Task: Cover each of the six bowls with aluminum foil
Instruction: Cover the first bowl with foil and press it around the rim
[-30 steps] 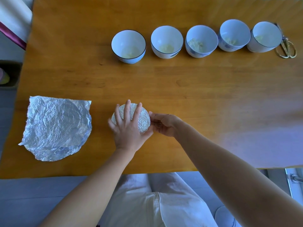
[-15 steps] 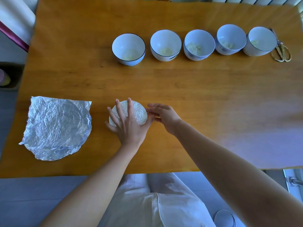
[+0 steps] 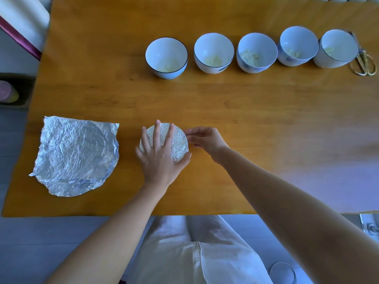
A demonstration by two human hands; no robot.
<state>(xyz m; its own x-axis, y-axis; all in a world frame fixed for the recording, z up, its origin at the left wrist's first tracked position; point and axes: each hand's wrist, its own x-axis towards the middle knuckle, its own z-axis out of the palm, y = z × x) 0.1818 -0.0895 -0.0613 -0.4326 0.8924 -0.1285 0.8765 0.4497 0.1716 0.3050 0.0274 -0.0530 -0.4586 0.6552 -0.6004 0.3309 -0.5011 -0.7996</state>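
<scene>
The left hand [image 3: 159,160] lies flat, fingers spread, on the foil-covered bowl [image 3: 180,143] near the table's [image 3: 276,144] front edge, the right hand [image 3: 207,140] pinching its right rim with curled fingers, a loose foil sheet [image 3: 75,156] toward the front-left corner, five open bowls [image 3: 256,52] along the far side.

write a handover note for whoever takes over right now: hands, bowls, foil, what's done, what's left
Left hand: flat on top of the foil-covered bowl, fingers spread, pressing the foil down.
Right hand: fingers curled against that bowl's right rim, working the foil edge.
Things: the covered bowl sits near the front of the table. Loose foil lies to its left. Five uncovered bowls stand in a row at the back, each with some pale food inside, and scissors lie at the row's right end.
Done: one bowl covered, edge being tucked.
Left: cover the other five.
</scene>
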